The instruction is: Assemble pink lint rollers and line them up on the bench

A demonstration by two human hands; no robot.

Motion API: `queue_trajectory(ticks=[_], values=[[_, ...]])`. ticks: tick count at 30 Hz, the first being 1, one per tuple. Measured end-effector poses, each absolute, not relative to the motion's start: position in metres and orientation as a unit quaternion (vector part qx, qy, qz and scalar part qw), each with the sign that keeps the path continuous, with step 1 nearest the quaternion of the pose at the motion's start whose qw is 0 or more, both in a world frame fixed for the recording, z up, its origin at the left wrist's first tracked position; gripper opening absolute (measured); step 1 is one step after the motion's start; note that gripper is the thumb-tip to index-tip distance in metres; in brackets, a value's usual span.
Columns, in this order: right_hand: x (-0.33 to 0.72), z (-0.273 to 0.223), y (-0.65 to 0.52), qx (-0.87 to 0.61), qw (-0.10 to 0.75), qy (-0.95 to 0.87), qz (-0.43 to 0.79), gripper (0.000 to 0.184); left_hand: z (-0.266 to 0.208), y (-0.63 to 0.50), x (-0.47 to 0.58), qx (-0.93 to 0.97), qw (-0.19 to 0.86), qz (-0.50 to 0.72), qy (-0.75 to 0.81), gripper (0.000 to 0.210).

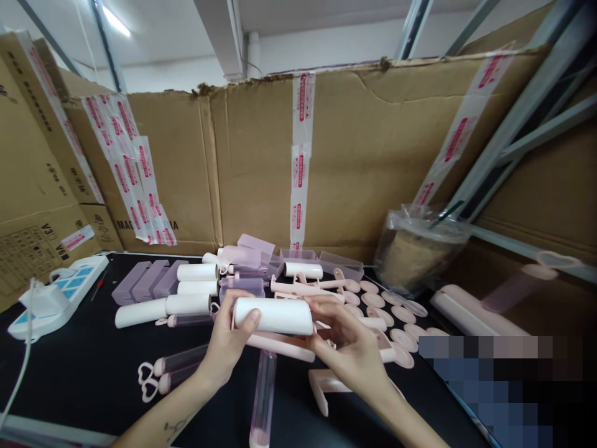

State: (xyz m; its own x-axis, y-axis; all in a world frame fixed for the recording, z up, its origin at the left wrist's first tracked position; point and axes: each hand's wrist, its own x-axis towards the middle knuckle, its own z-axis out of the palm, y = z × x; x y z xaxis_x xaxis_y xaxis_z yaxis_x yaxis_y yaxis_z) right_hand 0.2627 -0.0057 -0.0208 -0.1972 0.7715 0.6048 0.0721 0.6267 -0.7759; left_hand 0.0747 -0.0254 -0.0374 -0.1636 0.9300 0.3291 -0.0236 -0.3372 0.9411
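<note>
A white sticky-paper roll [275,315] lies level between my two hands. My left hand [229,339] is closed round its left end, with the thumb across the front. At the roll's right end, the fingers and thumb of my right hand [347,339] are closed on its edge; the fingertips behind it are partly hidden. Just below the roll is a long pale pink plastic part [282,347], partly covered by it. A clear purple tube [263,398] with a pink end lies beneath, and a pink angled handle [320,392] rests under my right hand.
More white rolls [196,272] and purple plastic covers [153,280] lie at the back left. Several pink discs [403,339] spread to the right. Two tubes with heart-shaped loops [148,391] lie at left. A power strip [60,298], a bagged cup [415,255] and cardboard walls [252,168] surround the black table.
</note>
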Motion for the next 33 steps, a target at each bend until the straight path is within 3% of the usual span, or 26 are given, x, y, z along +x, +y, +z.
queue_trajectory(ticks=[10, 17, 25, 29, 33], values=[[0.263, -0.024, -0.005, -0.303, 0.553, -0.714, 0.305, 0.029, -0.036, -0.026, 0.077, 0.505, 0.412, 0.62, 0.437, 0.038], [0.264, -0.024, -0.008, -0.323, 0.495, -0.699, 0.402, 0.039, -0.031, -0.03, 0.076, 0.5, 0.409, 0.636, 0.422, 0.039], [0.258, -0.03, -0.009, -0.293, 0.517, -0.665, 0.453, 0.052, -0.032, -0.029, 0.076, 0.502, 0.388, 0.643, 0.429, 0.038], [0.26, -0.034, -0.008, -0.3, 0.503, -0.674, 0.449, 0.047, -0.035, -0.027, 0.076, 0.497, 0.384, 0.64, 0.442, 0.038], [0.259, -0.038, -0.006, -0.298, 0.541, -0.666, 0.418, 0.038, -0.038, -0.026, 0.076, 0.503, 0.391, 0.633, 0.44, 0.039]])
